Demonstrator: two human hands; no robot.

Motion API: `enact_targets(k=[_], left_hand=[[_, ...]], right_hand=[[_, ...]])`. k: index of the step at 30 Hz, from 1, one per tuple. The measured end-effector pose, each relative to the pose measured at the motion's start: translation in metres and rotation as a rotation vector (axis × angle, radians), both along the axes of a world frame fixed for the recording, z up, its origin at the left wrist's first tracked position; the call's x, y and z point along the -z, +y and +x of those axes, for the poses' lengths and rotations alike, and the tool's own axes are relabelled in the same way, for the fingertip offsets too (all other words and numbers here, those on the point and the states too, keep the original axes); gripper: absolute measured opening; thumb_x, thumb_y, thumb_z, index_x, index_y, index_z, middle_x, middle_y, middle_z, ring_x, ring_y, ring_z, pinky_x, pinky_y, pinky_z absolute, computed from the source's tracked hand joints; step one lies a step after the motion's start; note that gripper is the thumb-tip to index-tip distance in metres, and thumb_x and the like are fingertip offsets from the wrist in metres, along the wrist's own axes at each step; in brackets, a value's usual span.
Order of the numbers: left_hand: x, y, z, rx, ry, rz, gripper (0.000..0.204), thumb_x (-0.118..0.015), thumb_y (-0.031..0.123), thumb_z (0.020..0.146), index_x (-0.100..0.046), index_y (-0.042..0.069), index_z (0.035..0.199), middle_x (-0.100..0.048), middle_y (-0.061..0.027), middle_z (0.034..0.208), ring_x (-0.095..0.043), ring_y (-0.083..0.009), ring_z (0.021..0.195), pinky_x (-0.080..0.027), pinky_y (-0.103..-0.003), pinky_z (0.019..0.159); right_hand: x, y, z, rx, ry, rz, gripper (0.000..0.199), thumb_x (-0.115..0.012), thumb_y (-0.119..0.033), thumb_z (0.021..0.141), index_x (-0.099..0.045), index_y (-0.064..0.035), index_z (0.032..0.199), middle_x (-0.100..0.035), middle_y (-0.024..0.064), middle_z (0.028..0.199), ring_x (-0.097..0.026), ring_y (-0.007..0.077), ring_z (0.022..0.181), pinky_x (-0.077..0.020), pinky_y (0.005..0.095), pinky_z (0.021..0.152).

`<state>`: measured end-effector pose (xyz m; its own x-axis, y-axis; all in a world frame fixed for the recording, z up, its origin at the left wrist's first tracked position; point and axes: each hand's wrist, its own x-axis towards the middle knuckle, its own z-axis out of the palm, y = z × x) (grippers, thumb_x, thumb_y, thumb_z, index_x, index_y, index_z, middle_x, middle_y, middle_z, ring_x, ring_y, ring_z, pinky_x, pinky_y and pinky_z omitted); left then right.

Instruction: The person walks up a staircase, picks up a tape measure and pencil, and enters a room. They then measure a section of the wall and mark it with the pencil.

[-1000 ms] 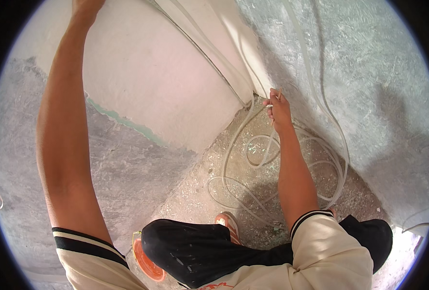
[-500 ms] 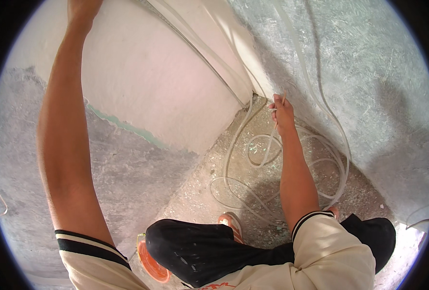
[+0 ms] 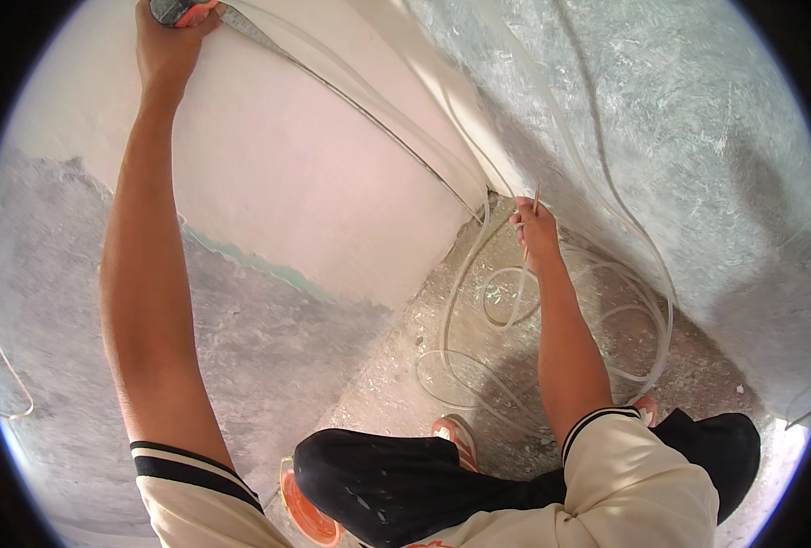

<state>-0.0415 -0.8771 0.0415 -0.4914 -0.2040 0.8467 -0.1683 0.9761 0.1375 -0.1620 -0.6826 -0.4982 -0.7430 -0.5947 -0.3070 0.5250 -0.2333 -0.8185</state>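
Note:
My left hand (image 3: 170, 50), high at the upper left, is closed around a black and orange tape measure (image 3: 175, 11). Its metal blade (image 3: 360, 108) runs down along the pale wall to the floor by the corner. My right hand (image 3: 540, 236) is low beside that corner, with a thin wooden pencil (image 3: 537, 197) sticking up between its fingers. A clear hose (image 3: 668, 306) lies in loops on the floor below. One strand of it rises to the right hand's fingers, and whether they grip it I cannot tell.
A smooth white wall patch (image 3: 323, 183) meets rough grey plaster (image 3: 278, 338) at the left. Another grey wall (image 3: 698, 155) stands at the right, with hose hanging along it. An orange bucket (image 3: 307, 511) sits beside my knee, on the speckled floor (image 3: 378, 393).
The tape measure in my left hand has come into view as the picture shifted slightly down and right. My right hand stays by the corner with the pencil.

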Motion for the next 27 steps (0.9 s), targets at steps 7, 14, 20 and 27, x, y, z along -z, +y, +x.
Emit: enact_targets(k=[7,14,20,27], left_hand=[[0.009,-0.01,-0.001,-0.217,-0.015,-0.195,0.079,-0.091,0.012,0.078,-0.045,0.0,0.142,-0.062,-0.0101,0.129,-0.062,-0.0201,0.116,-0.055,-0.036,0.099],[0.01,-0.016,0.007,-0.135,0.006,-0.222,0.08,-0.091,0.01,0.079,-0.043,0.0,0.143,-0.061,-0.0112,0.129,-0.061,-0.0201,0.117,-0.053,-0.034,0.102],[0.01,-0.024,0.009,-0.07,0.008,-0.25,0.08,-0.092,0.011,0.079,-0.043,0.003,0.142,-0.06,-0.0118,0.132,-0.062,-0.021,0.118,-0.056,-0.034,0.097],[0.016,-0.015,0.01,-0.071,-0.001,-0.14,0.086,-0.092,0.007,0.078,-0.038,0.005,0.146,-0.06,-0.011,0.131,-0.061,-0.0195,0.119,-0.054,-0.033,0.099]], right_hand=[[0.006,-0.019,0.016,0.047,0.161,0.07,0.026,-0.067,-0.03,0.101,-0.072,-0.0051,0.108,-0.063,0.0014,0.078,-0.049,0.0099,0.064,-0.0417,0.0271,0.06],[-0.092,-0.067,0.069,-0.077,0.389,-0.09,0.037,-0.066,-0.027,0.102,-0.066,-0.0109,0.135,-0.069,0.0019,0.085,-0.05,0.0085,0.066,-0.0434,0.0268,0.062],[-0.131,-0.109,0.077,0.044,0.468,-0.177,0.048,-0.063,-0.018,0.101,-0.055,-0.0085,0.148,-0.066,0.0172,0.138,-0.068,0.028,0.12,-0.0525,0.0382,0.1],[-0.134,-0.129,0.089,0.041,0.565,0.009,0.044,-0.067,-0.021,0.099,-0.062,-0.0125,0.142,-0.07,0.0185,0.124,-0.07,0.0311,0.112,-0.0539,0.0407,0.097]])
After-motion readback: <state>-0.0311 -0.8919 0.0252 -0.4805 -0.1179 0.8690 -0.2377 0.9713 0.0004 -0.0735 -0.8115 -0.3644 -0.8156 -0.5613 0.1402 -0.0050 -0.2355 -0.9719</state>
